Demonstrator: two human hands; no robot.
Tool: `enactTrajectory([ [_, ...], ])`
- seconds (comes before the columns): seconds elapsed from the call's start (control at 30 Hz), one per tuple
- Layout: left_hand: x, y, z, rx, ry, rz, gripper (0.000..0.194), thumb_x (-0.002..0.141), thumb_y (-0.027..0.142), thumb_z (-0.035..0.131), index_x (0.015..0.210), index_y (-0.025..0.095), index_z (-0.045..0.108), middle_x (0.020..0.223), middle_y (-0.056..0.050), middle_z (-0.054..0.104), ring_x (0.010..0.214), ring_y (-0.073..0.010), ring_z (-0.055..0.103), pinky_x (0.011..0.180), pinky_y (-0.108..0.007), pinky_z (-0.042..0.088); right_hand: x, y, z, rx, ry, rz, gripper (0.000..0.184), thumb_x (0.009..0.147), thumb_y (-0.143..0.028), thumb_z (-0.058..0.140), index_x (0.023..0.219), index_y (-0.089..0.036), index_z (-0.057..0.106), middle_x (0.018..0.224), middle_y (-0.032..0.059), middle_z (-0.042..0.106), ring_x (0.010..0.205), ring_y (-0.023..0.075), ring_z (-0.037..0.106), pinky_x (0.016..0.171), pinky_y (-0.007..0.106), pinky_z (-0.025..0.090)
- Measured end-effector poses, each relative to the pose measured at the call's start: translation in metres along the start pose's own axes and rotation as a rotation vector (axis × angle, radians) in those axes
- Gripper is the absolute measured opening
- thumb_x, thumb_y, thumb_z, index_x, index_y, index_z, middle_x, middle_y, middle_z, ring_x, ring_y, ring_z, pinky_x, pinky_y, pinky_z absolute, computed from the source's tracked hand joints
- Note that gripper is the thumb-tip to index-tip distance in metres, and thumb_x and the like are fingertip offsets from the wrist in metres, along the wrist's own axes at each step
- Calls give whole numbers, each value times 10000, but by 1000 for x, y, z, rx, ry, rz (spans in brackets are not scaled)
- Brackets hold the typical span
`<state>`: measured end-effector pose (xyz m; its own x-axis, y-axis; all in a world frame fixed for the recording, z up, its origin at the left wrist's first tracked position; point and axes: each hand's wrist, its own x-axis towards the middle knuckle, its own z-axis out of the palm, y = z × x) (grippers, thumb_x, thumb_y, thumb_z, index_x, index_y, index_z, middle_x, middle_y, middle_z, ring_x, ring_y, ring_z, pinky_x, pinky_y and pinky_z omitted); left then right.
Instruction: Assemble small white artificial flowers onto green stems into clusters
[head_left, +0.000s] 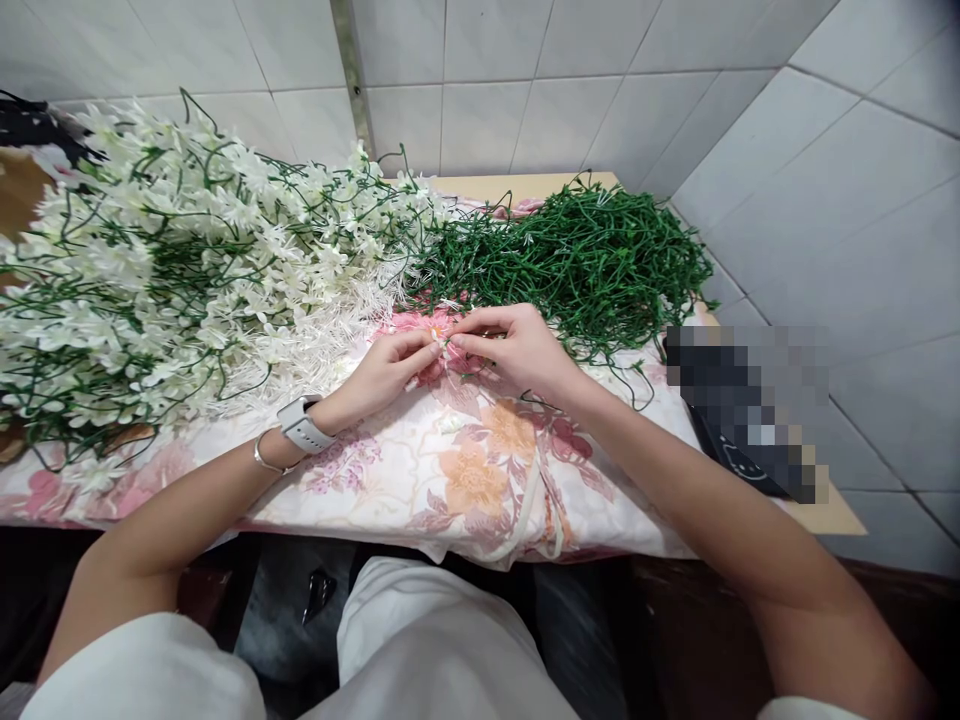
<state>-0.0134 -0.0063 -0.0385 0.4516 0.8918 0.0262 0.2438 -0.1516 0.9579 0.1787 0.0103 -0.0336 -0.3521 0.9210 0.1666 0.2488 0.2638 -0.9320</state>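
Note:
My left hand (390,375) and my right hand (521,350) meet at the fingertips over the cloth, thumbs and forefingers pinched together. Between them is a small artificial flower part (441,342), whitish with a touch of yellow; the fingers cover most of it. Pink petal shapes (405,322) show on the cloth just behind the fingertips. To the left of my hands spreads a big heap of white artificial flowers (225,250) on green stems, with thin white strands (360,310) along its near edge. Behind my right hand lies a pile of bare green plastic stems (585,260).
A floral cloth (480,480) covers the board (832,515) beneath everything. On the right rests a dark object (727,430), partly blurred out. Tiled walls (525,120) close off the back and right side. One loose white flower (94,475) lies near the front left.

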Motion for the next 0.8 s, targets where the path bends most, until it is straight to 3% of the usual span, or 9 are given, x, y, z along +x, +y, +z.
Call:
enactTrajectory([
  [0.27,2,-16,0,138,-1,9,262,891,311,482,693,148,535,640,8,509,600,-95,449,576,-236,330,-2,15,12,20,6,84,166,726,-278,658,709,-122,714,635,41,670,559,116,562,536,248,440],
  [0.53,1,-15,3,285,9,33,286,888,321,465,654,158,489,599,25,435,571,-97,378,548,-246,279,-4,19,15,-7,-3,31,144,734,-233,619,689,-119,695,618,23,646,546,100,537,525,232,421],
  [0.8,1,-18,4,353,18,22,260,876,299,444,673,151,511,613,15,470,589,-106,404,560,-245,282,-7,17,20,-38,16,10,157,740,-221,590,703,-114,699,645,30,666,565,102,552,547,228,421],
])
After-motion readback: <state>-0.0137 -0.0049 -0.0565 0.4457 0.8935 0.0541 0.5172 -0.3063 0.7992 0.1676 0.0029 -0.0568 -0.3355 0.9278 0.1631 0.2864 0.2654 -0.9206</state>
